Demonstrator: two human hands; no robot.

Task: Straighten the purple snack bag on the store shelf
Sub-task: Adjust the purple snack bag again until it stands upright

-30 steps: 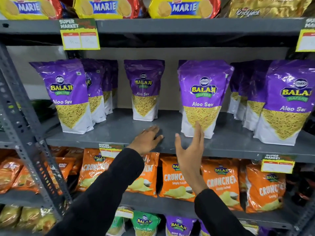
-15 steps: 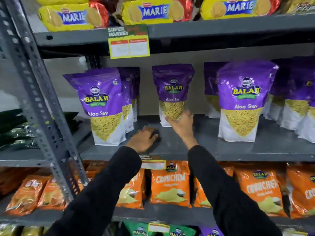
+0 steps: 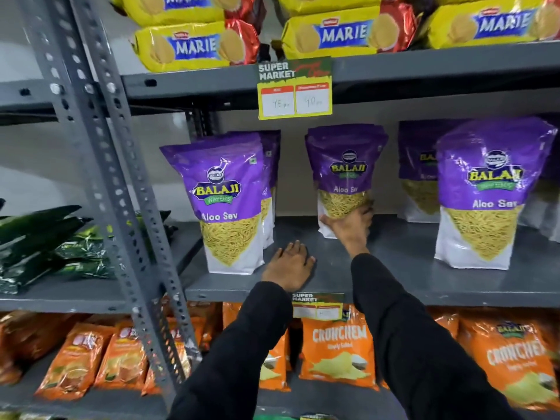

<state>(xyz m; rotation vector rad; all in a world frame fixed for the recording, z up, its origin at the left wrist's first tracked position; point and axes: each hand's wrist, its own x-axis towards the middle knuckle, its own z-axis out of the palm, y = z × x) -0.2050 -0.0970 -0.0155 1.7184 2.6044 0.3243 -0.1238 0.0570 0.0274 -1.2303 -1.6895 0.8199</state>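
A purple Balaji Aloo Sev snack bag (image 3: 346, 174) stands upright toward the back of the grey middle shelf (image 3: 394, 277). My right hand (image 3: 348, 227) grips its white bottom part, fingers wrapped around the lower front. My left hand (image 3: 289, 266) lies flat, palm down, on the shelf's front part, holding nothing. Both arms wear black sleeves.
More purple Aloo Sev bags stand at the left (image 3: 228, 204) and right (image 3: 481, 195). Yellow Marie biscuit packs (image 3: 330, 34) fill the shelf above, with a price tag (image 3: 294, 92) hanging below it. Orange Crunchem bags (image 3: 336, 353) sit underneath. A perforated grey upright (image 3: 100, 165) stands left, green packets (image 3: 51, 244) beyond it.
My right hand has reached from the shelf's front edge to the middle purple bag and closed on its base. The view has shifted left and closer. My left hand stays on the shelf.
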